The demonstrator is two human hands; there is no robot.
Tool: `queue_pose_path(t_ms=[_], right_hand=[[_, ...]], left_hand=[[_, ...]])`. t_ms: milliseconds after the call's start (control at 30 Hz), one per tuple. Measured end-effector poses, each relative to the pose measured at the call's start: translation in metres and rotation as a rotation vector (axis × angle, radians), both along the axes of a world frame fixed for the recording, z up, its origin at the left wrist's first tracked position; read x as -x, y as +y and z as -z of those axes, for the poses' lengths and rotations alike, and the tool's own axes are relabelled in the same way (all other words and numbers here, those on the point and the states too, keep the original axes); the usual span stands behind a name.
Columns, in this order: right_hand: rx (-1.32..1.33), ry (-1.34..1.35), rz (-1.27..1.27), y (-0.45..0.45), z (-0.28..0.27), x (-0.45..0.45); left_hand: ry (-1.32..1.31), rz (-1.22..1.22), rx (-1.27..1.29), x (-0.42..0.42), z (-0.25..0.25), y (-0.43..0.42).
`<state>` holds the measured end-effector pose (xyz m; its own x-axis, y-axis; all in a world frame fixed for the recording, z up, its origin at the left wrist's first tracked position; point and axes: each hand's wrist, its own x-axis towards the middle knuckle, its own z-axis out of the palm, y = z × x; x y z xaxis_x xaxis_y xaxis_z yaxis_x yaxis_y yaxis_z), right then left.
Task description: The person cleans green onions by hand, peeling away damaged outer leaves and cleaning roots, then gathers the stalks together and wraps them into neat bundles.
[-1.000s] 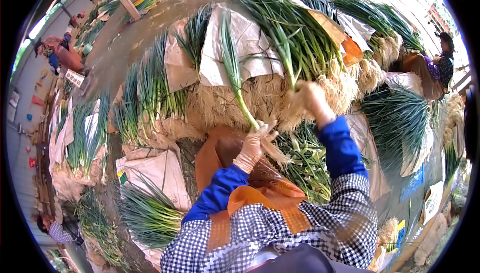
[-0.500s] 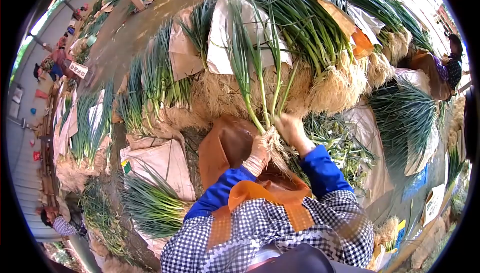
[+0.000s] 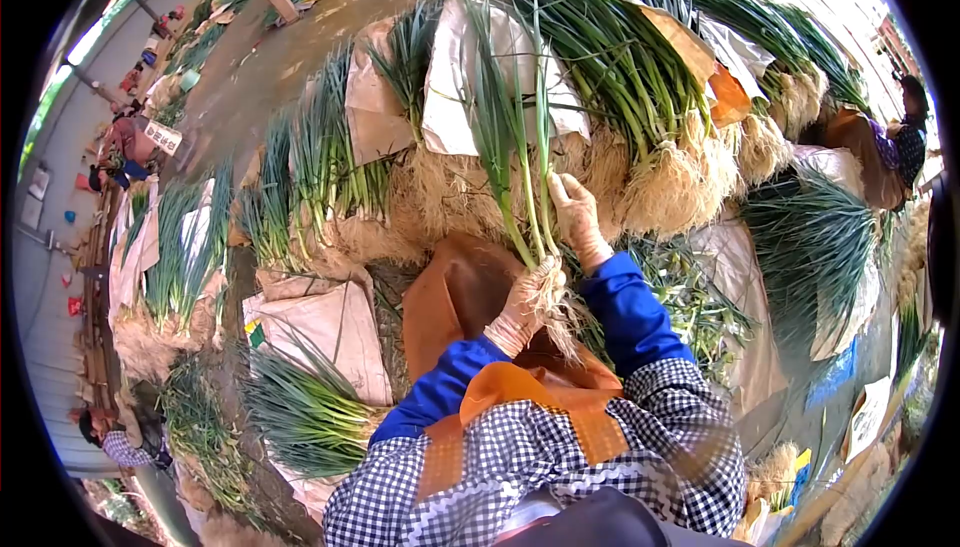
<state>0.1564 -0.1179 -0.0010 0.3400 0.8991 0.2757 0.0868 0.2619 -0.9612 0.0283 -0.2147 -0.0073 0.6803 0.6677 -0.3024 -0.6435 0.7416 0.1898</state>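
Observation:
My left hand (image 3: 522, 305) is closed around the lower ends of a few green onions (image 3: 527, 182), just above their pale roots (image 3: 565, 332). Their long leaves point up and away from me. Higher up, beside the rightmost stalk, my right hand (image 3: 578, 215) has its fingers bent together, the tips at or against that stalk. Whatever it pinches is hidden. Below both hands lies a brown apron (image 3: 450, 292) over my lap.
A row of green onion bundles (image 3: 620, 67) with thick roots (image 3: 680, 182) lies ahead. Trimmed leaves (image 3: 680, 292) cover ground at the right. At my left are a paper-like sheet (image 3: 330, 327) and another bundle (image 3: 300, 407). A person (image 3: 905, 137) sits far right.
My right hand has moved up along the stalks, away from my left hand. A thin stalk that leaned right no longer shows there. The left hand keeps its hold.

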Motion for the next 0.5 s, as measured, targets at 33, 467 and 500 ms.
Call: queue_pose_path(t_ms=[33, 467, 500], right_hand=[[0.164, 0.292, -0.07, -0.008, 0.005, 0.001], [0.569, -0.564, -0.75, -0.064, -0.071, -0.045], [0.714, -0.425, -0.612, -0.076, -0.077, -0.033]], left_hand=[[-0.002, -0.004, 0.005, 0.0, -0.007, -0.003], [-0.217, 0.0, 0.009, 0.015, -0.028, 0.019], [-0.373, 0.041, -0.038, 0.018, -0.031, 0.02]])
